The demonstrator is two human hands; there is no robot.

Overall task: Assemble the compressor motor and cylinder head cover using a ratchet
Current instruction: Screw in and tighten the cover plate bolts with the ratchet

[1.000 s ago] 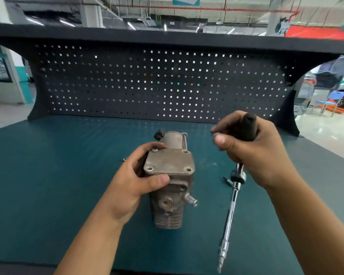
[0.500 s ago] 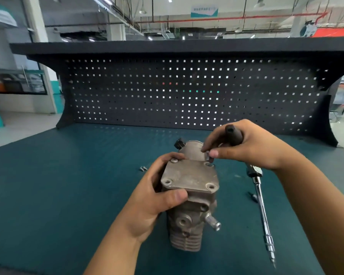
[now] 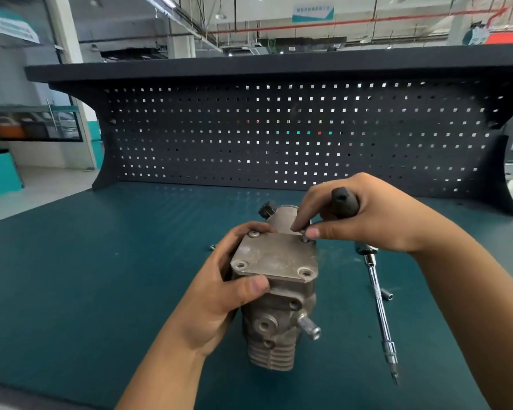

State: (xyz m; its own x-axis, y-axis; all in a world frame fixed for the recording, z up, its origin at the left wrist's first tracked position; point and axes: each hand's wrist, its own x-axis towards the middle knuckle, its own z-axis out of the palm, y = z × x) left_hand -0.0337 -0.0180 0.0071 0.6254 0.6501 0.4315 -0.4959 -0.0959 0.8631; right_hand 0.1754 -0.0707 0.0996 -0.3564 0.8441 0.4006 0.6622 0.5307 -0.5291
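Note:
The grey metal compressor [image 3: 276, 324] stands on the green bench mat [image 3: 86, 291] with the square cylinder head cover [image 3: 274, 257] on top. My left hand [image 3: 219, 294] grips the cover and body from the left, thumb on the cover's near edge. My right hand [image 3: 365, 214] holds the ratchet [image 3: 379, 309] by its black handle, the long extension hanging down to the right. Its thumb and forefinger pinch a bolt [image 3: 304, 236] at the cover's far right corner. Another bolt [image 3: 253, 233] sits in the far left corner; the two near holes are open.
A loose bolt [image 3: 212, 247] lies on the mat left of the compressor and a small socket [image 3: 387, 294] lies right of the ratchet shaft. A black pegboard [image 3: 279, 134] with a shelf closes the back of the bench.
My right hand, still holding the ratchet, came down and left from above the bench to the cover's far right corner and now pinches a bolt there. The left hand kept its grip.

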